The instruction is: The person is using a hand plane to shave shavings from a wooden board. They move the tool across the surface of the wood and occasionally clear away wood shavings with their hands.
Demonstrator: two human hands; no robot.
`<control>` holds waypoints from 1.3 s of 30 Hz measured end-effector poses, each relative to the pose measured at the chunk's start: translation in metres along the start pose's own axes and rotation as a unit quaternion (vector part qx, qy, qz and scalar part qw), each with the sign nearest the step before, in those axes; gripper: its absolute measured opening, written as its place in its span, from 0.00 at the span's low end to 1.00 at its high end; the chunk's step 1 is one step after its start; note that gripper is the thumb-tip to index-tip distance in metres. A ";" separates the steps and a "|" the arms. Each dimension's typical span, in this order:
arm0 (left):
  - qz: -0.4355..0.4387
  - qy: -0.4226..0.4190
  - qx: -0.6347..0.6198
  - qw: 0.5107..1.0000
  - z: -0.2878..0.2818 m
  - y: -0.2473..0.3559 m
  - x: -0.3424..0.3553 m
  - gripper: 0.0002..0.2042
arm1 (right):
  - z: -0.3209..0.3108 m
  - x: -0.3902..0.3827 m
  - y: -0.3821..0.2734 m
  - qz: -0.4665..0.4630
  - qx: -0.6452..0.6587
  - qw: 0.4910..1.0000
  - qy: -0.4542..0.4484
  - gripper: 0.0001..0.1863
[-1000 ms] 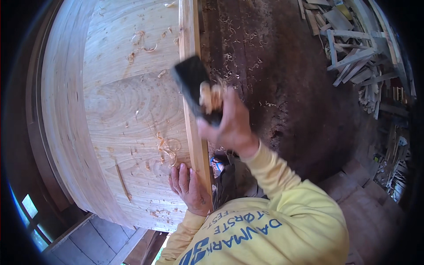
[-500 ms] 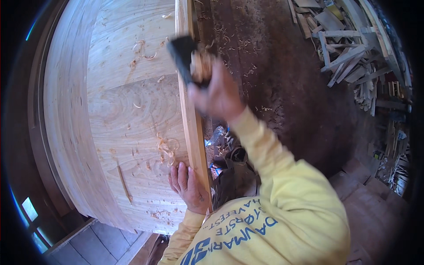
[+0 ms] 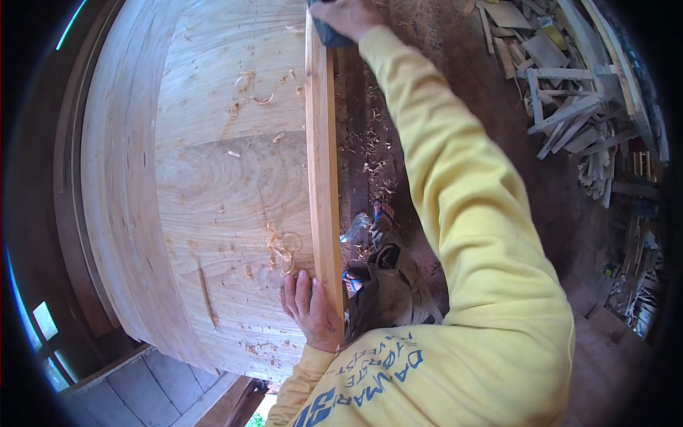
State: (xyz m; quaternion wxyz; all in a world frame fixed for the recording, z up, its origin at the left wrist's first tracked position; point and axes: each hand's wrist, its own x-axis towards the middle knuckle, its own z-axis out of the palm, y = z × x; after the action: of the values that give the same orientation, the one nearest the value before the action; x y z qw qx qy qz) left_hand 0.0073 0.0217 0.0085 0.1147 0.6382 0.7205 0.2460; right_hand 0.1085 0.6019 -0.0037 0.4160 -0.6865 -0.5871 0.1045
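Note:
My right hand (image 3: 350,18) is closed around a dark hand plane (image 3: 329,34) at the top of the view, my arm stretched far forward. The plane sits at the far part of a long pale wooden strip (image 3: 322,156), partly cut off by the frame's edge. That strip runs along the right edge of a wide wooden panel (image 3: 213,178). Close to my body, my left hand (image 3: 313,317) lies flat on the panel against the strip, fingers stretched out and holding nothing. Curled wood shavings (image 3: 284,245) lie just beyond its fingertips.
A thin wooden stick (image 3: 207,299) lies on the panel, left of my left hand. Shavings (image 3: 373,167) litter the brown floor to the right. Scrap wood (image 3: 562,92) is piled at the far right. My sandalled feet (image 3: 352,281) stand beside the panel.
My right hand has carried the plane forward, away from my body, and brought it onto the strip's far part. My right arm has straightened. My left hand keeps its place on the panel.

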 end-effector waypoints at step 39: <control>0.031 0.084 0.022 0.996 0.002 -0.015 -0.017 0.16 | -0.147 -0.201 -0.039 0.044 0.229 0.941 -0.245 0.21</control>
State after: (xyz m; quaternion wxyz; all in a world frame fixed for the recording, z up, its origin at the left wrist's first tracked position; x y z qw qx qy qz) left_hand -0.0021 0.0044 -0.0034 0.0314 0.6398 0.7126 0.2862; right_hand 0.1150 0.3555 0.0474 0.4003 -0.5511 -0.6007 0.4187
